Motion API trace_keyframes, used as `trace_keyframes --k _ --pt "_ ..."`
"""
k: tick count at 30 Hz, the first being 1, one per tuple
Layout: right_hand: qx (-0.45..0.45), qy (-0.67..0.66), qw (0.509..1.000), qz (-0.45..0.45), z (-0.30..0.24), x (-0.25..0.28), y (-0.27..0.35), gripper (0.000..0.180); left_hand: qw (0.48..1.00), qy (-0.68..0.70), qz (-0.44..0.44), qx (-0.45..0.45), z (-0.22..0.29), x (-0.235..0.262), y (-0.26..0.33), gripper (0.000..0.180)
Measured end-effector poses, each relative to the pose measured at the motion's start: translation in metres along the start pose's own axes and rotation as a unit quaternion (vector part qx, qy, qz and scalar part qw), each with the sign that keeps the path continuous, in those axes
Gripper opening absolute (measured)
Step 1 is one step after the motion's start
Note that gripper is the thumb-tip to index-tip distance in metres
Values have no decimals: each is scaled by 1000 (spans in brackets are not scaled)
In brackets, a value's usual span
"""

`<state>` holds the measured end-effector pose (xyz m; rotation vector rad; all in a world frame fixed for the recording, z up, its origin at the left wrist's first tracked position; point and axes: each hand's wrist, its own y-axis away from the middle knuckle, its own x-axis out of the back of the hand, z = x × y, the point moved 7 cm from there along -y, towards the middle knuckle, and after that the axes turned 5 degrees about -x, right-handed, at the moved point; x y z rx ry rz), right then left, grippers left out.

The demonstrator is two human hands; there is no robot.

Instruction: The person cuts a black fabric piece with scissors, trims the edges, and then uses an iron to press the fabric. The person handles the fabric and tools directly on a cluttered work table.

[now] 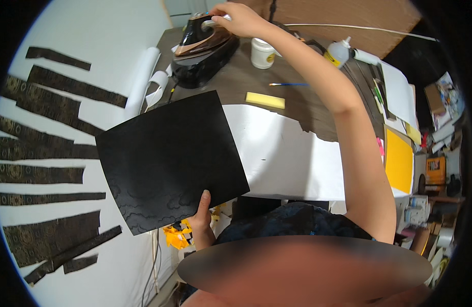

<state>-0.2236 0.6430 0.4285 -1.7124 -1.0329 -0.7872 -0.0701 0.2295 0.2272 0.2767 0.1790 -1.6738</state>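
My left hand (pixel 201 219) grips a black, nearly square sheet (pixel 172 158) by its near edge, thumb on top and the other fingers hidden beneath. Faint wavy patterning shows along the sheet's near-left edge. It is held tilted over the left part of the table. My right arm reaches to the far side, where my right hand (pixel 240 19) is closed round the handle of a black and copper-coloured iron (pixel 205 38). The iron rests on its black base (pixel 195 75).
White paper (pixel 282 153) covers the table's near side. Beyond it lie a yellow sponge block (pixel 265 100) and a thin blue brush (pixel 292 84). A white tub (pixel 262 53) and squeeze bottle (pixel 338 52) stand farther back. Dark patterned strips (pixel 41 174) lie on the white surface at left.
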Motion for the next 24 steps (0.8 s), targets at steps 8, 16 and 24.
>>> trace_keyframes --k 8,16,24 --pt "-233 -430 871 45 -21 22 272 62 972 -21 -224 63 -15 -73 11 52" --pt "-442 -387 672 451 31 104 543 40 633 -2 -747 204 -15 -197 133 46" --pt "-628 -224 627 403 239 271 769 53 790 77 -429 -431 212 -171 70 38"
